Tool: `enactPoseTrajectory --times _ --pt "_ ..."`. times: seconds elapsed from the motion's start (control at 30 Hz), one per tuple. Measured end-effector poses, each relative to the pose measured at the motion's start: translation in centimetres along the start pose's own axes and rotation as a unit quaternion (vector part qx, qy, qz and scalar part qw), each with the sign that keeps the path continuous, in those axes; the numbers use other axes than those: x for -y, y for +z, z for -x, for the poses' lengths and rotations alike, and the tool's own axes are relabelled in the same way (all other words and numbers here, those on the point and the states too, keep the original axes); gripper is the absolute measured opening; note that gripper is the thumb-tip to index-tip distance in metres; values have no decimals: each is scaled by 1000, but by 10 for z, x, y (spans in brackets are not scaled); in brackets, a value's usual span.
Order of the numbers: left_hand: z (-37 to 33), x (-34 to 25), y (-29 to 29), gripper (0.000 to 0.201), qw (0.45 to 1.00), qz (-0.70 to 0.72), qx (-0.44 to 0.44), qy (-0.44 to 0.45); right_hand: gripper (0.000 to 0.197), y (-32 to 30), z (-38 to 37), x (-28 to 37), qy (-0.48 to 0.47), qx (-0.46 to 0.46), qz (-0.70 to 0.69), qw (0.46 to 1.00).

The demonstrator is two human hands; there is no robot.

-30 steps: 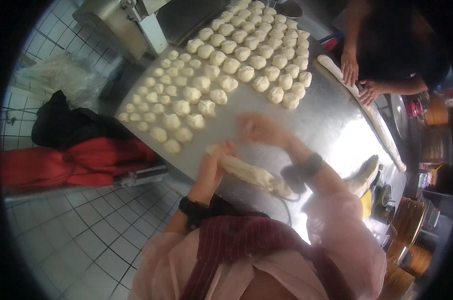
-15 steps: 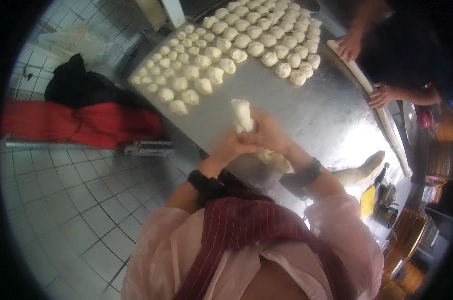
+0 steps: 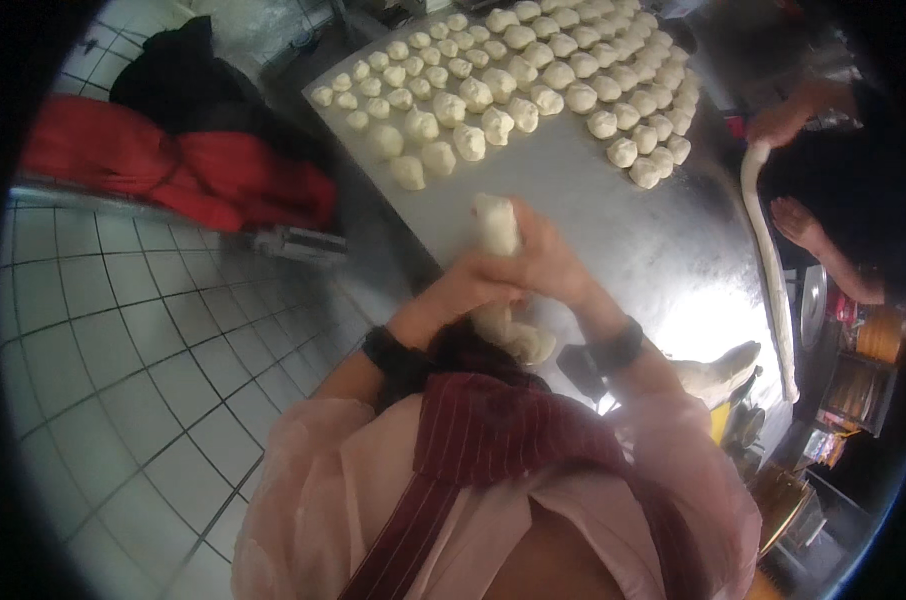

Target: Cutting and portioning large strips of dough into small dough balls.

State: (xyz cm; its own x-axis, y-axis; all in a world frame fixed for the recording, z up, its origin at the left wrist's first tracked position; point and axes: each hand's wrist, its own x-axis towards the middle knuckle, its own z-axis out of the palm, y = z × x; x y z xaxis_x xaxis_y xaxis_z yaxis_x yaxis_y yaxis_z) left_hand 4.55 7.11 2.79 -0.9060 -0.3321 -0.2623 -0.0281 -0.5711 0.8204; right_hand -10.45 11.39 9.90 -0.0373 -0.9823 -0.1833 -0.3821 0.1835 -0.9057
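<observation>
Both my hands are closed around a thick rope of pale dough (image 3: pixel 495 226) above the near edge of the steel table. My right hand (image 3: pixel 545 258) wraps it from the right, just below its blunt upper end. Against it from the left, my left hand (image 3: pixel 478 282) grips the same rope, its fingers partly hidden. A loose tail of this dough hangs below my wrists. Beyond my hands lie rows of dough pieces (image 3: pixel 496 126), smaller at the left and larger at the right.
Across the steel table (image 3: pixel 583 220), another person handles a long dough rope (image 3: pixel 768 250); one hand (image 3: pixel 781 122) is at its far end, the other (image 3: pixel 799 222) off it. A large dough lump (image 3: pixel 718 375) lies near my right forearm. Red cloth (image 3: pixel 183 165) lies at the left, above floor tiles.
The view has shifted, so the table's pieces appear further right. My hands still grip the dough, its tail hanging lower. The other person's nearer hand has come off the long rope.
</observation>
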Motion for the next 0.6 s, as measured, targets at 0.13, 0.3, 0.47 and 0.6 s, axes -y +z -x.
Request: enactPoseTrajectory --times 0.13,0.3,0.47,0.6 --pt "-10 16 -1 50 973 33 -139 180 48 7 -15 4 43 -17 3 999" --pt "0 5 -6 39 988 -68 -89 106 49 20 -16 3 -48 -46 197 978" --pt "8 15 -18 25 999 2 -51 -1 56 28 -40 -3 41 -58 142 987" --pt "24 -2 18 19 997 -36 54 47 58 5 -94 -59 10 -129 160 979"
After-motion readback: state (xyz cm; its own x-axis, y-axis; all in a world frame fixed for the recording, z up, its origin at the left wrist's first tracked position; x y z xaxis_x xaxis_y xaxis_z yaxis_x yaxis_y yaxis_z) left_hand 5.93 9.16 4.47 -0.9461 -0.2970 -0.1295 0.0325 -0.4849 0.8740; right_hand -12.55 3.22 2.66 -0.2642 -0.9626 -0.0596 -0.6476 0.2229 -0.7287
